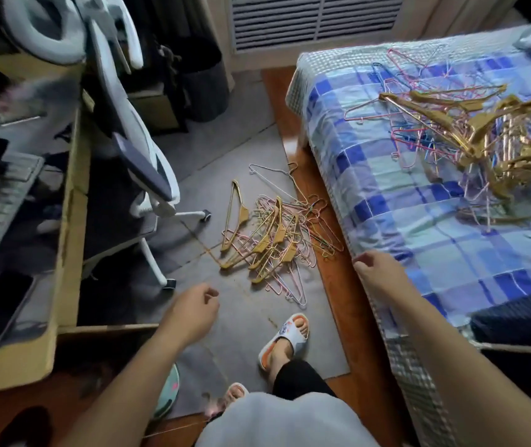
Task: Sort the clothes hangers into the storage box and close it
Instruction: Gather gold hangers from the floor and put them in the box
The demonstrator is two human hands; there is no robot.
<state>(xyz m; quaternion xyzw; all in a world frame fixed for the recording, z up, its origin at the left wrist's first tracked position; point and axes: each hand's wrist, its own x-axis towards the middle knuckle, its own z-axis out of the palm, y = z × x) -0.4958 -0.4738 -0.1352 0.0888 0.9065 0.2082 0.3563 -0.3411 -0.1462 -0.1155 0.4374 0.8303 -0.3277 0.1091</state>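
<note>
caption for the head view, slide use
Both hands empty above floor hangers; more hangers piled on bed.

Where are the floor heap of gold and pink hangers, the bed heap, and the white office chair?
floor heap of gold and pink hangers (pixel 274 240): head view, middle of the tangle.
bed heap of hangers (pixel 477 137): head view, gold hangers on top.
white office chair (pixel 148 169): head view, backrest.

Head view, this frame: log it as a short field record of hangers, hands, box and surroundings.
floor pile: mixed gold and wire hangers on grey mat beside bed
bed pile: larger tangle of hangers on blue checked cover
left hand: loosely curled, holds nothing
right hand: rests on bed edge
storage box: not in view
nearby: office chair
</note>
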